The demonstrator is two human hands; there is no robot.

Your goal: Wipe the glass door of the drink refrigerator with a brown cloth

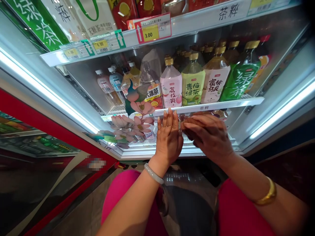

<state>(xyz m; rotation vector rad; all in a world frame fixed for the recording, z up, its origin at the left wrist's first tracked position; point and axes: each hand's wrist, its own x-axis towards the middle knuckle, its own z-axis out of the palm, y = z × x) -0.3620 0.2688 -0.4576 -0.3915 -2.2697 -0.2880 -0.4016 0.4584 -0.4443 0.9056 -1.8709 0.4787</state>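
My left hand [168, 137] is raised with its fingers stretched upward, in front of the lower shelf edge [209, 106] of a lit drinks cooler. Its palm faces away from me and it holds nothing visible. Beside it on the right, my right hand [213, 136] is closed, its fingers bent round something dark brown [190, 131] that is too blurred to name. Pink flower decals [142, 108] are on clear glass left of my hands. Behind stand a pink-labelled bottle [171, 85] and a yellow-green-labelled bottle [192, 83].
Several more bottles stand on the shelf, including a green one [242, 77]. The upper shelf rail [187, 24] carries price tags. A red cooler frame [81, 183] slants across the left. My knees, in pink, are below the hands.
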